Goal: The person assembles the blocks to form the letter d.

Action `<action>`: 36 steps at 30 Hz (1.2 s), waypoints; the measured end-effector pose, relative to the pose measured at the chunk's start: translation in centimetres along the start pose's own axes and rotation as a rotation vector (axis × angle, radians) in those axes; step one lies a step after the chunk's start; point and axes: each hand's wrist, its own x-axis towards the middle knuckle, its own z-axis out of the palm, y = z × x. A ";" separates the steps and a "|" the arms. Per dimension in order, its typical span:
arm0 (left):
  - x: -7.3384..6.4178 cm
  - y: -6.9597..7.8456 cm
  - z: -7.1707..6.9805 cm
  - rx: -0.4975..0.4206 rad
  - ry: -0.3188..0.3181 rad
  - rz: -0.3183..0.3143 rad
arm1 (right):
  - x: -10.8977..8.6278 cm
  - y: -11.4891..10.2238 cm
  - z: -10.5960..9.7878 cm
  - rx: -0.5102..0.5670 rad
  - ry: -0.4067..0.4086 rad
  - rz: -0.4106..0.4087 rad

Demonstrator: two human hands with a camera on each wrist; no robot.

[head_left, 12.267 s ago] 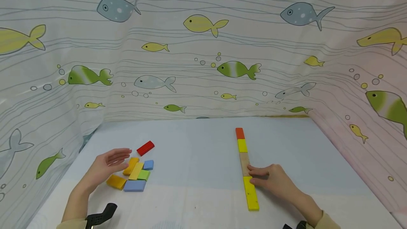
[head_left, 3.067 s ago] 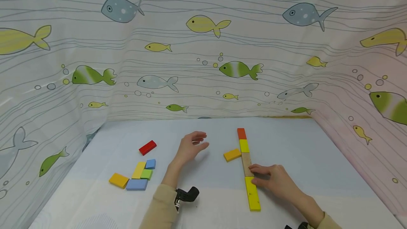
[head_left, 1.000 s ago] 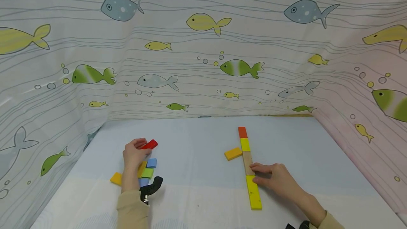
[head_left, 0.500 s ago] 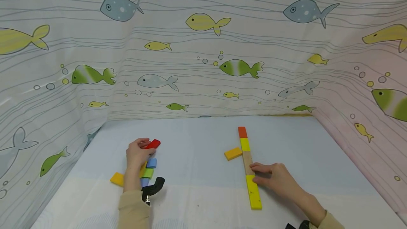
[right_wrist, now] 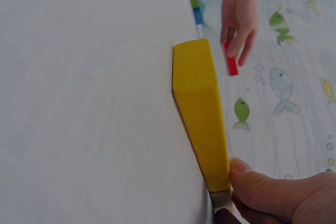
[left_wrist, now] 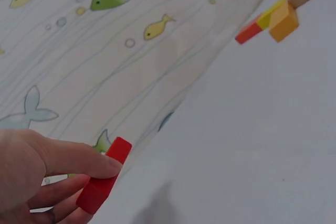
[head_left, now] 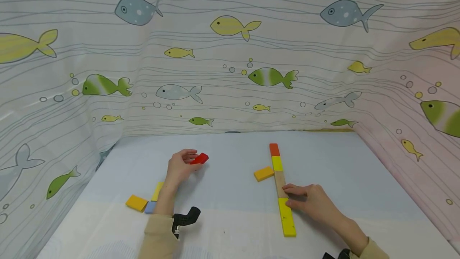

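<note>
My left hand [head_left: 179, 167] holds a red wooden block [head_left: 200, 158] between thumb and fingers. In the left wrist view the red block [left_wrist: 105, 177] slants, raised over the table, with a shadow beside it. My right hand [head_left: 312, 201] touches a row of blocks with thumb and index finger at the joint between a bare-wood block [head_left: 279, 181] and a long yellow block [head_left: 286, 217]. Farther up that row are a short yellow block [head_left: 276, 163] and an orange-red block [head_left: 274, 149]. An orange block [head_left: 264, 174] lies slanted at the row's left side.
Left of my left forearm lie an orange block [head_left: 136, 203], a yellow block [head_left: 157, 191] and a blue block [head_left: 150, 207], partly hidden by the arm. A fish-print curtain [head_left: 223, 91] encloses the back and sides of the white table [head_left: 230, 227].
My left hand has picked up the red block at the left and carried it right, towards the middle. Earlier, the slanted orange block came from the left pile. The right hand stays in place.
</note>
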 end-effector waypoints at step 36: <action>-5.9 3.1 6.9 0.035 -0.210 0.234 | 0.0 0.2 0.0 -0.014 -0.003 -0.038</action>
